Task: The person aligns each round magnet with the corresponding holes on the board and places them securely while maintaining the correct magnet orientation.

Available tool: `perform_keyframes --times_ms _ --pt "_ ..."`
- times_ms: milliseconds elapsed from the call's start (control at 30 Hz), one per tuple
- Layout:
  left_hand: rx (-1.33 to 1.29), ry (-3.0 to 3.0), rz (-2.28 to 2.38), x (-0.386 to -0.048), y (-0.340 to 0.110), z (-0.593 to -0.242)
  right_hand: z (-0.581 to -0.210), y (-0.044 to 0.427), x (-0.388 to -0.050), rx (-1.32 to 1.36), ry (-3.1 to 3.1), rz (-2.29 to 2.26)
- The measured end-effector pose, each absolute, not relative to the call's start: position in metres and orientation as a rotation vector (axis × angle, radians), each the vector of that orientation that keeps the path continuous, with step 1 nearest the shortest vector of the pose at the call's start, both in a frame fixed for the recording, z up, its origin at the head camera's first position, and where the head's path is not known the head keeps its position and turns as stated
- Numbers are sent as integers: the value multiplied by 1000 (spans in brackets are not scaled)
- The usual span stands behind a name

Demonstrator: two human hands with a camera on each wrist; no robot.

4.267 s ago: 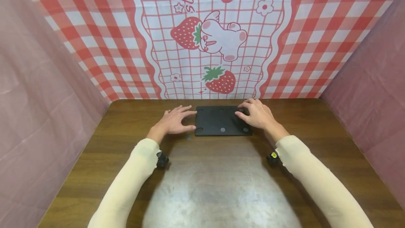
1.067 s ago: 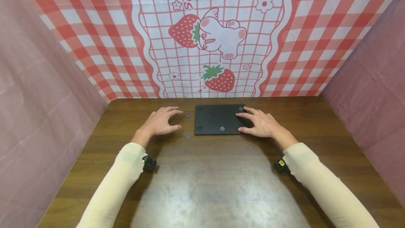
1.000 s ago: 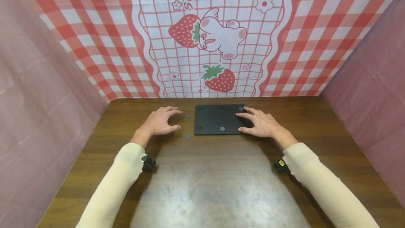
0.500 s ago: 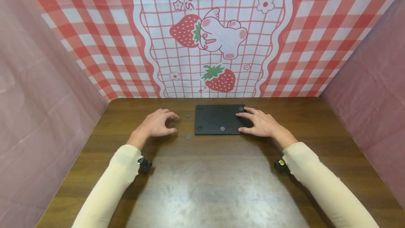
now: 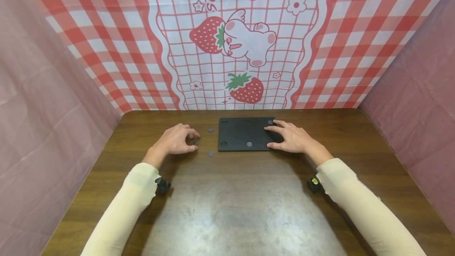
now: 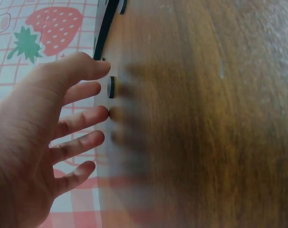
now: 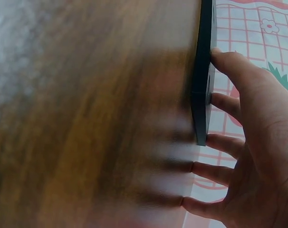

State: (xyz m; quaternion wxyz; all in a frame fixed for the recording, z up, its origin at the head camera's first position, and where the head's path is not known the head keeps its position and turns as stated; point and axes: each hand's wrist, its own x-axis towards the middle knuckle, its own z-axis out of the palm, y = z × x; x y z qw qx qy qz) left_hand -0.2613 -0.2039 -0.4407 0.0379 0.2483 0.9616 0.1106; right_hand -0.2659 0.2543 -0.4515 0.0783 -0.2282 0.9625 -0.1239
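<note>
A black rectangular plate (image 5: 236,133) with round recesses lies on the table. Grey discs fill some recesses, one at the front middle (image 5: 249,144) and one at the back right corner (image 5: 270,122). My right hand (image 5: 291,137) rests its thumb and fingertips on the plate's right end, hiding the front right corner. Left of the plate, my left hand (image 5: 175,139) hovers with thumb and index around a loose grey disc (image 5: 196,143). In the left wrist view that disc (image 6: 111,87) lies just below the fingertips, with no clear grip on it.
Two more loose grey discs lie between the left hand and the plate, a rear one (image 5: 211,130) and a front one (image 5: 211,154). A strawberry-print cloth (image 5: 245,50) hangs behind the wooden table (image 5: 241,192). Pink curtains stand at both sides.
My left hand has drawn left, away from the plate's edge, and its fingers have come closer together near a disc. My right hand first shifted toward the front right, then stayed on the plate.
</note>
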Motion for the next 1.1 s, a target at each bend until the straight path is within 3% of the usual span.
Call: perform_keyframes --times_ms 200,1100 --pt "798 2933 347 -272 -210 -454 -451 255 -266 -689 2881 -352" --pt "765 2916 279 -264 -202 -439 -454 257 -268 -699 2889 -341"
